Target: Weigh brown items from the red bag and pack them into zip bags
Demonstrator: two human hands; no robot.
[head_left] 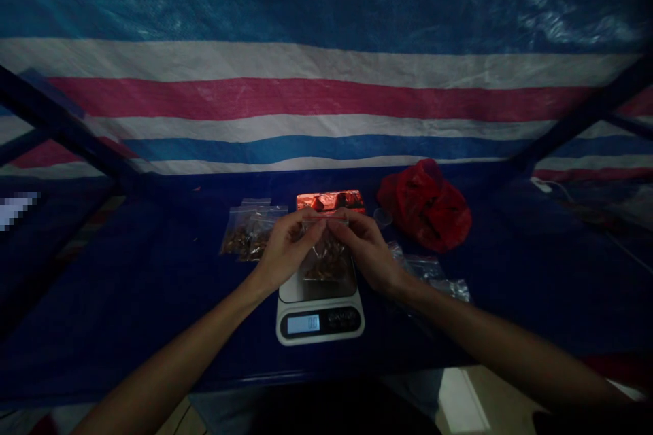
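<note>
A clear zip bag (325, 265) with brown dried pieces in its lower part hangs over the plate of a white digital scale (320, 336). Its top edge, with a red line, is pinched on the left by my left hand (290, 239) and on the right by my right hand (364, 243). The thumbs of both hands nearly meet at the middle of the seal. On the scale's lit display the digits look like 0.0. Left of my left hand lie several filled zip bags (247, 231). Behind my hands is a shiny red-orange packet (331, 200).
A crumpled red plastic bag (426, 207) sits at the right rear, beside a small clear round cup (382, 217). Flat clear zip bags (428, 268) lie near my right forearm. Striped sheeting (326, 102) hangs behind the blue table (168, 285), with dark posts at both sides.
</note>
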